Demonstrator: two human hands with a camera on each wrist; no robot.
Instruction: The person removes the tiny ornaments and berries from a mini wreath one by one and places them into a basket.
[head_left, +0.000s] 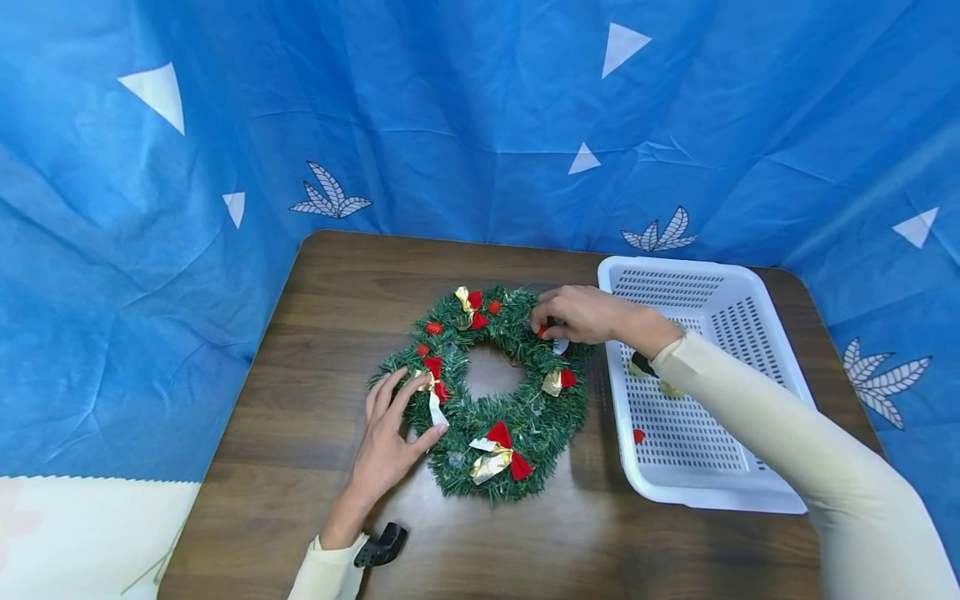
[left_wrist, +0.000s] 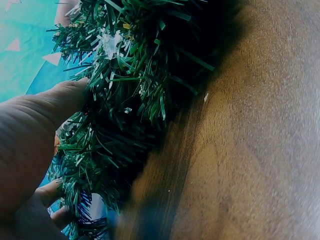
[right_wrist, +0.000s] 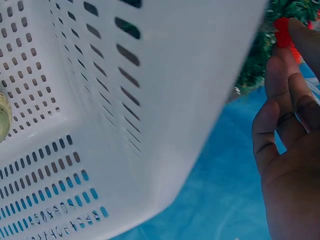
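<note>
A green tinsel wreath (head_left: 480, 408) lies flat on the wooden table, trimmed with several red-and-gold bows (head_left: 501, 452) and small red ornaments (head_left: 433, 328). My left hand (head_left: 390, 437) rests on the wreath's left side, thumb and fingers spread around a bow (head_left: 435, 380). In the left wrist view its thumb (left_wrist: 67, 97) touches the green tinsel. At the upper right of the wreath, my right hand (head_left: 581, 315) pinches a red bow (right_wrist: 283, 32) between thumb and fingertips. The fingers hide much of that bow in the head view.
A white perforated basket (head_left: 626, 450) stands at the right, under my right forearm. Inside are a small red piece (head_left: 638, 436) and yellowish round things (head_left: 670, 389). Blue curtain (head_left: 450, 108) hangs behind the table (head_left: 277, 467). A black wrist device (head_left: 381, 545) sits on my left wrist.
</note>
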